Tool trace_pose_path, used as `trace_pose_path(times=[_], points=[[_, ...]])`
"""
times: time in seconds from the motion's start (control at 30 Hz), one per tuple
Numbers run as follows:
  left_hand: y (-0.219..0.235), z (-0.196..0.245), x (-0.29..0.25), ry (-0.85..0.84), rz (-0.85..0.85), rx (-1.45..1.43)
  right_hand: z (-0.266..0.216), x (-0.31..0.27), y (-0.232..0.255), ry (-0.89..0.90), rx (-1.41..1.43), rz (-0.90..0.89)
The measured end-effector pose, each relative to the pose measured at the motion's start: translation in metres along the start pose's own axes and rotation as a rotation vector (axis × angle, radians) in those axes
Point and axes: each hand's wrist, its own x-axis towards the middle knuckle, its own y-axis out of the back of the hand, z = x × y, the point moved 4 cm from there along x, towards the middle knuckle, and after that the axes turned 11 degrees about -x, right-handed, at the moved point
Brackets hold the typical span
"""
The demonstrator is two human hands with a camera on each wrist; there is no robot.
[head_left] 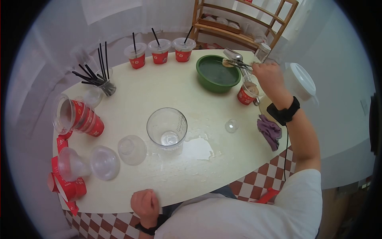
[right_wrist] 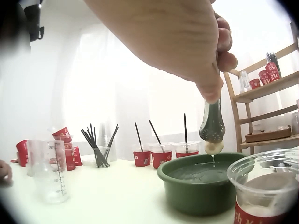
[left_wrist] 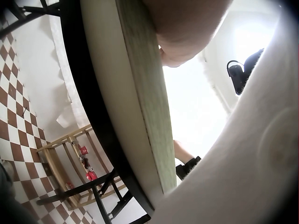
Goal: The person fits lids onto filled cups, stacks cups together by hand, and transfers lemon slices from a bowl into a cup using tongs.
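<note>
My right hand grips metal tongs with perforated ends. A pale round ball is at the tips of the tongs, above the green bowl of water. Water drips from the ball into the bowl. Just below my right wrist stands a clear cup with a red band, with brownish contents inside. My left hand rests at the table's near edge, fingers loosely curled, holding nothing. In the left wrist view it is mostly out of sight.
A clear measuring jug stands mid-table beside spilled water. Clear domes, stacked cups and black straws are on the left. Three lidded cups with straws line the back. A purple cloth lies at the right edge near a white tub.
</note>
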Motion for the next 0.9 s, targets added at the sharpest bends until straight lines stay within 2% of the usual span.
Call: trace_pose_path(times=[0.07,0.1,0.17,0.2,0.27,0.33,0.4,0.43,0.5,0.53,0.6,0.63,0.7,0.73,0.8,0.9], points=[[0.000,0.001,0.000,0.000,-0.001,0.009,0.023,-0.015,0.022,-0.179,0.051,0.093],[0.000,0.002,0.001,0.012,0.007,0.003,0.029,-0.024,0.029,-0.178,0.051,0.093],[0.000,0.003,0.002,0.026,0.013,-0.012,0.043,-0.046,0.036,-0.309,0.047,-0.041],[0.000,0.002,0.001,0.032,0.002,0.007,0.042,-0.057,0.038,-0.310,0.039,-0.048],[-0.001,0.001,0.000,0.028,-0.019,0.015,0.037,-0.079,0.032,-0.280,0.042,-0.215],[-0.001,0.000,0.000,0.024,-0.035,0.005,0.032,-0.090,0.032,-0.286,0.026,-0.242],[-0.001,0.000,0.000,0.022,-0.040,0.005,0.037,-0.092,0.044,-0.488,0.046,-0.117],[0.000,0.000,-0.001,0.026,-0.038,0.009,0.034,-0.094,0.046,-0.489,0.053,-0.117],[-0.001,0.002,0.000,0.040,-0.010,0.004,0.028,-0.102,0.053,-0.653,0.168,-0.051],[0.000,0.002,0.001,0.052,0.019,-0.010,0.019,-0.107,0.055,-0.654,0.177,-0.044],[0.000,0.002,0.002,0.052,0.031,-0.002,-0.006,-0.123,0.044,-0.638,0.483,-0.163],[0.000,0.002,0.002,0.053,0.037,-0.004,-0.016,-0.129,0.044,-0.639,0.485,-0.160],[-0.002,0.003,0.002,0.049,0.030,-0.002,-0.036,-0.142,0.030,-0.696,0.662,-0.397],[-0.002,0.003,0.003,0.043,0.020,-0.002,-0.043,-0.149,0.019,-0.705,0.664,-0.401],[-0.002,0.001,0.002,0.036,-0.013,0.023,-0.053,-0.162,0.005,-0.653,0.624,-0.260],[-0.003,-0.002,0.001,0.035,-0.036,0.047,-0.059,-0.162,0.003,-0.673,0.648,-0.277]])
